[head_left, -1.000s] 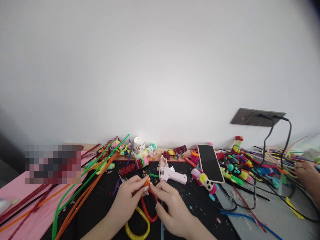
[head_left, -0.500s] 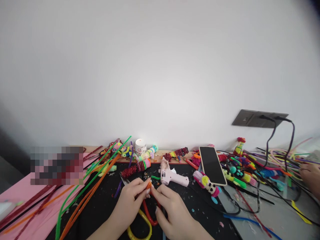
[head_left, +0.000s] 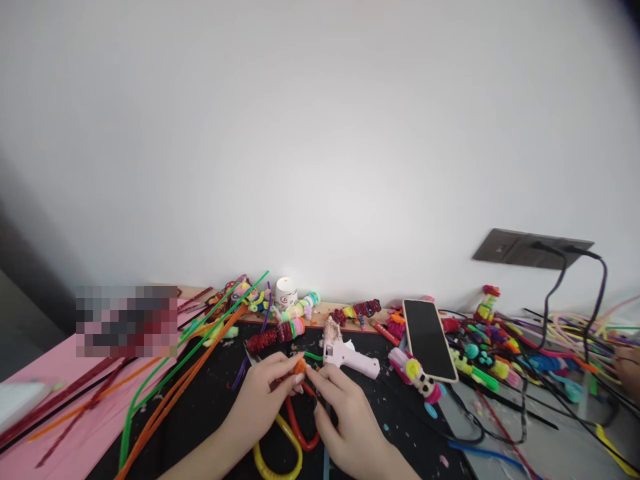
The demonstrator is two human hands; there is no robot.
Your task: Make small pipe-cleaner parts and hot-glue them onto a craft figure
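Observation:
Between the fingertips of both hands is a small coiled piece of orange pipe cleaner (head_left: 300, 366). My left hand (head_left: 267, 393) pinches it from the left, thumb and forefinger closed. From the right, the fingertips of my right hand (head_left: 345, 413) press against it, closed too. Below them lie scissors with one yellow and one red handle (head_left: 278, 460), partly hidden by the hands. A pale hot glue gun (head_left: 353, 359) rests just beyond the right hand. Behind the left hand lies a dark red tinsel figure (head_left: 270, 338) with a pink and green end.
Long green and orange pipe cleaners (head_left: 175, 383) cross the left side over pink paper (head_left: 55, 373). A phone (head_left: 431, 340), a white paper cup (head_left: 287, 292) and several pipe-cleaner figures line the back. Black cables (head_left: 595, 307) run from a wall socket. Another person's hand (head_left: 629, 367) is far right.
The view has shifted slightly, so most things sit a little further right. Both hands still hold the orange piece, which shows more clearly between the fingertips.

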